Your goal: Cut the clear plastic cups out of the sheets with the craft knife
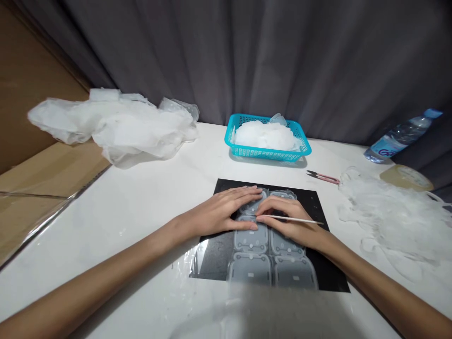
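Observation:
A black mat (212, 256) lies on the white table, bearing a clear plastic sheet (250, 270) of several rounded-square sections in two columns. My left hand (233, 205) rests flat over the upper left sections, fingers together and stretched out, thumb apart. In my right hand (291, 221) is a thin white stick (289, 218), pinched between thumb and fingers. One end of the stick meets the sheet near the seam by my left fingertips; its other end points right across the hand. The exact tip is hidden by my fingers.
Behind the mat stands a turquoise basket (270, 155) holding white translucent pieces (263, 135). Pink-handled thread snips (323, 177) lie to its right, near a tape roll (406, 177), a water bottle (399, 139) and plastic scraps (395, 216). White plastic bags (137, 129) and cardboard (52, 174) are at left.

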Available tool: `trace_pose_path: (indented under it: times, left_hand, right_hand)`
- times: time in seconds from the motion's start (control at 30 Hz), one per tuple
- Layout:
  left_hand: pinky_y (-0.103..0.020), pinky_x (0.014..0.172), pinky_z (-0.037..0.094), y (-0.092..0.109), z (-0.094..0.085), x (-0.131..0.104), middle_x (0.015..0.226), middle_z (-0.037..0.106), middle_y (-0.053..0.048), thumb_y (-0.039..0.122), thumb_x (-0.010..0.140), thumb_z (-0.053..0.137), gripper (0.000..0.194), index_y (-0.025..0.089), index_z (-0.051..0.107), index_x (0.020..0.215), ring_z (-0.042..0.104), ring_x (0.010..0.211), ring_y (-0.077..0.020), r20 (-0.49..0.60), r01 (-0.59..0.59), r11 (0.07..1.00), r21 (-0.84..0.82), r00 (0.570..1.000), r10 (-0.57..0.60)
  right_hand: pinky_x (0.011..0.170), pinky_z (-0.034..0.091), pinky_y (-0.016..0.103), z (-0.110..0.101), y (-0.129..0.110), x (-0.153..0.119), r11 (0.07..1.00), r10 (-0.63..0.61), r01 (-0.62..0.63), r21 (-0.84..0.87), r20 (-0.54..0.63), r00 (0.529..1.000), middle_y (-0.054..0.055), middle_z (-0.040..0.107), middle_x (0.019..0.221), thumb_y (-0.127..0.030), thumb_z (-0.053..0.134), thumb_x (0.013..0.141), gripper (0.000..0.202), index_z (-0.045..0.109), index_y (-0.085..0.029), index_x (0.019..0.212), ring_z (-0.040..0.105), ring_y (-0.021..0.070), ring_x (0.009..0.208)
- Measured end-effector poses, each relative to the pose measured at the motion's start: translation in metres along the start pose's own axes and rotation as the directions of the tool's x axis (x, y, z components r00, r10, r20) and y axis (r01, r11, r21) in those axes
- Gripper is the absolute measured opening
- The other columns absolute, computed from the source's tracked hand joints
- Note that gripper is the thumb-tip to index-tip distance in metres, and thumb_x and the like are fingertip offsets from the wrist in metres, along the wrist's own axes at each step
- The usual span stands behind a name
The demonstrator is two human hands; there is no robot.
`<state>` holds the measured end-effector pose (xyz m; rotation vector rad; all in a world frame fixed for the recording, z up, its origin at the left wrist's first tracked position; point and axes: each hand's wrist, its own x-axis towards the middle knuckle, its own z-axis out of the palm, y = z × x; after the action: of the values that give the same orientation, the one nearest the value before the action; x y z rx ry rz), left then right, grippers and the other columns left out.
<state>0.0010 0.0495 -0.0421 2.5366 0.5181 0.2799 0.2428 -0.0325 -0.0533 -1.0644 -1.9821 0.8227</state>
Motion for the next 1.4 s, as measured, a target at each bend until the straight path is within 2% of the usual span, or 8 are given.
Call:
trace_pose_path:
  times: [0.37, 0.7, 0.83, 0.97, 1.03, 1.13, 1.3, 1.4]
  left_hand:
    - [-0.045, 0.127, 0.034, 0.005, 0.000, -0.001, 0.167, 0.042, -0.011, 0.057, 0.097, 0.066, 0.075, 0.025, 0.042, 0.161, 0.039, 0.155, -0.0302, -0.007, -0.012, 0.999, -0.043, 1.000, 0.012]
    - [-0.045, 0.128, 0.033, 0.007, -0.003, 0.001, 0.169, 0.038, -0.009, 0.057, 0.098, 0.066, 0.079, 0.029, 0.035, 0.164, 0.035, 0.157, -0.0304, 0.055, 0.035, 0.997, -0.075, 0.998, -0.031]
    - [-0.047, 0.127, 0.033, 0.003, -0.003, -0.001, 0.171, 0.036, -0.008, 0.059, 0.098, 0.064, 0.083, 0.033, 0.026, 0.167, 0.031, 0.158, -0.0323, 0.062, 0.070, 0.993, -0.097, 0.996, -0.064]
    - [-0.052, 0.125, 0.034, 0.010, 0.005, -0.006, 0.173, 0.028, -0.013, 0.066, 0.091, 0.069, 0.096, 0.031, 0.021, 0.166, 0.028, 0.159, -0.0365, -0.082, 0.126, 0.990, -0.069, 0.988, -0.132]
    - [-0.054, 0.120, 0.039, 0.021, 0.011, -0.011, 0.162, 0.040, -0.018, 0.068, 0.088, 0.071, 0.090, 0.024, 0.035, 0.158, 0.037, 0.151, -0.0383, -0.250, 0.240, 0.971, 0.000, 0.940, -0.233]
    - [-0.050, 0.099, 0.049, 0.042, 0.019, -0.017, 0.121, 0.063, -0.013, 0.065, 0.095, 0.063, 0.052, 0.019, 0.057, 0.118, 0.058, 0.116, -0.0333, -0.388, 0.420, 0.907, 0.026, 0.840, -0.379]
    - [-0.037, 0.076, 0.044, 0.055, 0.022, -0.017, 0.087, 0.063, -0.002, 0.063, 0.097, 0.060, 0.044, 0.021, 0.056, 0.089, 0.058, 0.081, -0.0233, -0.302, 0.514, 0.834, -0.200, 0.778, -0.552]
    - [-0.033, 0.077, 0.043, 0.058, 0.023, -0.012, 0.089, 0.066, -0.003, 0.059, 0.100, 0.056, 0.042, 0.019, 0.063, 0.089, 0.058, 0.083, -0.0220, -0.177, 0.406, 0.773, -0.487, 0.821, -0.543]
  right_hand:
    - [0.090, 0.054, 0.037, -0.004, 0.000, -0.008, 0.916, -0.303, 0.333, -0.224, 0.156, 0.940, 0.010, 0.066, 0.105, -0.016, 0.052, 0.107, 0.008, 0.058, -0.019, 0.107, 0.062, 0.0208, 0.100]
    - [0.084, 0.056, 0.033, 0.005, 0.011, -0.013, 0.751, -0.307, 0.409, -0.518, 0.274, 0.911, 0.012, 0.067, 0.112, -0.012, 0.042, 0.109, 0.019, 0.059, -0.017, 0.114, 0.064, 0.0220, 0.102]
    - [0.090, 0.057, 0.040, 0.008, 0.010, -0.009, 0.670, -0.329, 0.369, -0.644, 0.188, 0.925, 0.014, 0.067, 0.114, -0.021, 0.048, 0.108, 0.022, 0.059, -0.015, 0.127, 0.064, 0.0266, 0.108]
    - [0.091, 0.057, 0.042, 0.006, 0.001, -0.008, 0.583, -0.346, 0.428, -0.690, 0.266, 0.900, 0.015, 0.069, 0.111, -0.012, 0.048, 0.106, 0.026, 0.060, -0.010, 0.129, 0.064, 0.0275, 0.104]
    - [0.091, 0.057, 0.041, 0.006, -0.003, -0.007, 0.589, -0.341, 0.427, -0.686, 0.268, 0.901, 0.015, 0.069, 0.110, -0.011, 0.049, 0.105, 0.025, 0.060, -0.007, 0.127, 0.064, 0.0274, 0.103]
    - [0.090, 0.056, 0.040, 0.005, -0.006, -0.005, 0.617, -0.344, 0.386, -0.686, 0.206, 0.916, 0.015, 0.069, 0.114, -0.014, 0.049, 0.106, 0.025, 0.060, -0.009, 0.128, 0.065, 0.0269, 0.105]
    - [0.085, 0.057, 0.039, 0.007, -0.008, -0.004, 0.619, -0.401, 0.319, -0.718, 0.061, 0.914, 0.017, 0.070, 0.111, -0.017, 0.054, 0.106, 0.026, 0.059, -0.006, 0.129, 0.067, 0.0282, 0.103]
    - [0.085, 0.058, 0.040, 0.012, -0.011, -0.007, 0.662, -0.384, 0.299, -0.688, 0.031, 0.923, 0.017, 0.071, 0.113, -0.016, 0.051, 0.106, 0.030, 0.057, -0.009, 0.134, 0.067, 0.0288, 0.104]
